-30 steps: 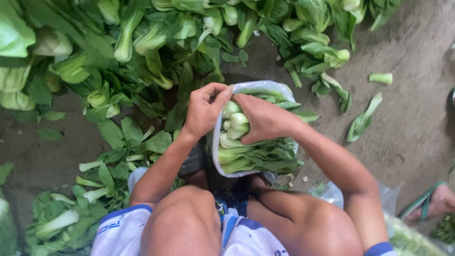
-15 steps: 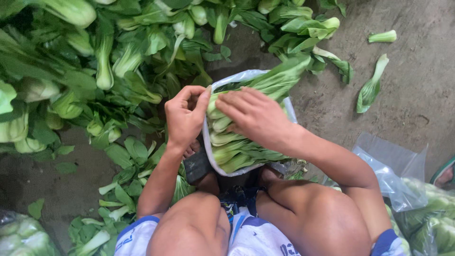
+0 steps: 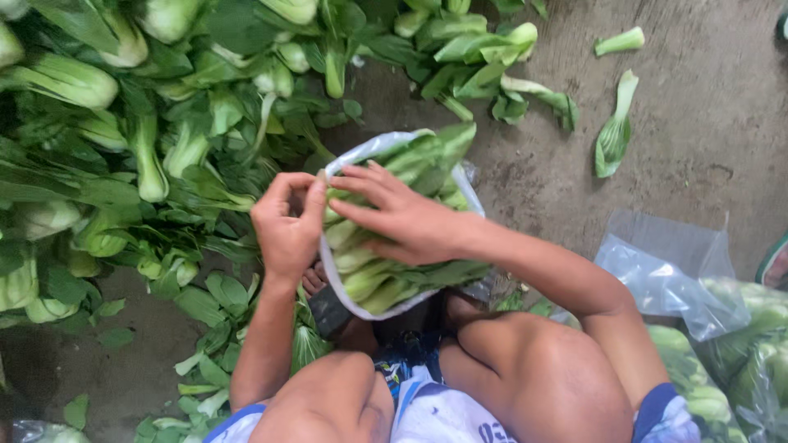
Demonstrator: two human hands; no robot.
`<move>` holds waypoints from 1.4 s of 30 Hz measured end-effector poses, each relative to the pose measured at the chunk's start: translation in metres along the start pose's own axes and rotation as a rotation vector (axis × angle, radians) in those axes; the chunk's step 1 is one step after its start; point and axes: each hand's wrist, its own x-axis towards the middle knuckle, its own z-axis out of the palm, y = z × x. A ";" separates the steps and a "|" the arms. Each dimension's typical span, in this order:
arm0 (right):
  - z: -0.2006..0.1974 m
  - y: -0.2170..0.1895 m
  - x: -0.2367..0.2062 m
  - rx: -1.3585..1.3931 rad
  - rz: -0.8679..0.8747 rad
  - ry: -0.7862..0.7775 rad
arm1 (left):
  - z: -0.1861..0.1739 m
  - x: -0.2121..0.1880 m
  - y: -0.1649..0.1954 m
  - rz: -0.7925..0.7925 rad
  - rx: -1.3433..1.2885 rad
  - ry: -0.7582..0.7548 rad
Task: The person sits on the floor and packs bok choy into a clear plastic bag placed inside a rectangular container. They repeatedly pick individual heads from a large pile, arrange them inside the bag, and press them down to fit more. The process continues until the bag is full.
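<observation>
Bok choy (image 3: pixel 386 271) fills a clear plastic bag (image 3: pixel 373 152) that sits low in the middle of the view, between the squatting person's knees, its mouth turned up toward the camera. The left hand (image 3: pixel 286 226) pinches the bag's rim on its left side, fingers curled round the plastic edge. The right hand (image 3: pixel 402 217) lies flat across the packed greens with fingers spread and pointing left, pressing on the pale stalks rather than closing round any one of them. Its forearm crosses the bag's right half and hides part of the leaves there.

Left of the bag and along the top of the view lies a big loose heap of bok choy (image 3: pixel 123 139) on the bare concrete floor (image 3: pixel 706 148), white stalks and dark leaves tangled together. It crowds right up against the left hand. Torn leaves and trimmings (image 3: pixel 205 303) are scattered just below the heap, near the left forearm. On the right, well apart from the bag, a few stray stalks (image 3: pixel 614 135) lie on the floor. Nearer the right elbow is an empty clear plastic bag (image 3: pixel 665 271), crumpled, and beside it at the lower right edge more filled bags of greens (image 3: pixel 751 344). A dark flat thing under the bag's lower edge is too hidden to identify.
</observation>
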 end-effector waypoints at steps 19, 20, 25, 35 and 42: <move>-0.060 0.112 -0.048 0.334 0.558 0.037 | 0.050 0.043 0.037 0.727 0.441 -0.604; -0.062 0.114 -0.046 0.329 0.545 0.047 | 0.056 0.041 0.031 0.752 0.446 -0.685; -0.057 0.108 -0.043 0.213 0.609 0.217 | 0.074 0.029 0.001 0.783 0.876 -0.731; -0.056 0.051 -0.111 0.423 0.715 0.366 | 0.060 0.030 0.029 0.781 0.593 -0.570; -0.016 0.009 -0.173 0.765 0.979 0.082 | 0.083 0.070 0.052 0.792 0.644 -0.584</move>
